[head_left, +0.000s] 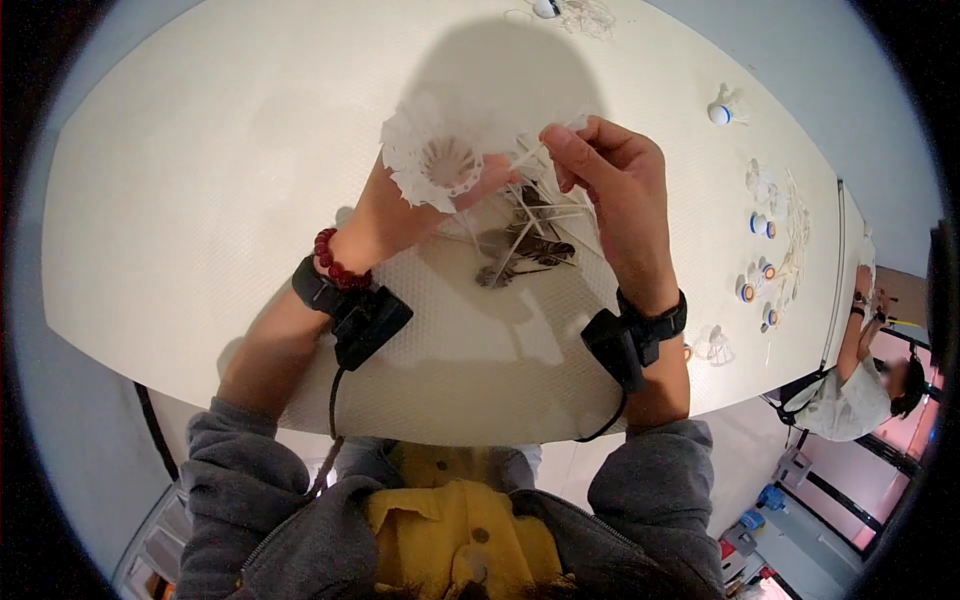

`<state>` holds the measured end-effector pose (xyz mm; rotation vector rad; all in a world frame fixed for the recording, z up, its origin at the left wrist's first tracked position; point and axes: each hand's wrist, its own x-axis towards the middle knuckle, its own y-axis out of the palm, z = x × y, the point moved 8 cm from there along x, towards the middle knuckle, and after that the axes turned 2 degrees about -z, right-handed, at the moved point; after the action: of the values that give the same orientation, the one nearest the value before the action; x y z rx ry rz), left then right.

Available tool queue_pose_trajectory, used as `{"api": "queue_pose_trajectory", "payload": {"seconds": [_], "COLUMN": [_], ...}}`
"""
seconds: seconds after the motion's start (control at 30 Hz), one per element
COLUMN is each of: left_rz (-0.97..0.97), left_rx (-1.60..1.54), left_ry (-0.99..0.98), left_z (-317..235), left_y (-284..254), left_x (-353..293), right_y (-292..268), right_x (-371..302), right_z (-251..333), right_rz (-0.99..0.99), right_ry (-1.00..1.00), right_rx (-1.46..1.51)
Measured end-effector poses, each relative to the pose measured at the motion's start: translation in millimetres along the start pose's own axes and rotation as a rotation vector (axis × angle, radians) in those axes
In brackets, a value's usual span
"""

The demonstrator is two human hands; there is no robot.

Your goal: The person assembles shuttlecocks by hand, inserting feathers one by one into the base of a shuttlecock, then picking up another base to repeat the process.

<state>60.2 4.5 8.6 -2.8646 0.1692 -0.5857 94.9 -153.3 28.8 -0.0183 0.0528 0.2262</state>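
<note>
My left hand (390, 215) is closed around a white shuttlecock (440, 160), whose ruffled open end faces up; most of my fingers are hidden behind it. Just to its right, my right hand (625, 190) pinches a thin white feather (527, 154) between thumb and fingertips, its shaft pointing toward the shuttlecock. Beneath both hands lies a loose heap of white feather shafts (570, 212), with several dark feathers (540, 250) among them.
The white table (180, 230) has a textured surface. Along its right side lie several shuttlecock pieces with blue-banded corks (762, 225) and loose shafts (797, 215). Another shuttlecock (720, 112) lies at the far right. A person (845, 400) works at a neighbouring table on the right.
</note>
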Motion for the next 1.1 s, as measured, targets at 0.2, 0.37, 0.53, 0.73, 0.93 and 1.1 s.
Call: {"api": "queue_pose_trajectory", "payload": {"seconds": [0.2,0.37,0.53,0.73,0.93,1.1], "left_rz": [-0.029,-0.062,-0.009,-0.095,-0.094,-0.109], "left_rx": [-0.100,-0.026,0.173,-0.066,0.117,0.072], "left_ry": [-0.080,-0.032,-0.044,-0.093,-0.156,-0.139], "left_z": [4,1,-7,4,0,0], "left_y": [-2,-8,-4,-11,-18,-21], "left_x": [-1,0,3,-1,1,-1], "right_y": [6,13,11,15,17,24], "right_x": [0,6,9,9,12,12], "right_z": [-8,-27,-36,-35,-34,-30], "right_rz": [0.044,0.001,0.018,0.026,0.047,0.128], "right_ry": [0.094,0.052,-0.061,-0.036,-0.051,-0.061], "right_rx": [0.022,0.090,-0.059,0.064,0.014,0.128]}}
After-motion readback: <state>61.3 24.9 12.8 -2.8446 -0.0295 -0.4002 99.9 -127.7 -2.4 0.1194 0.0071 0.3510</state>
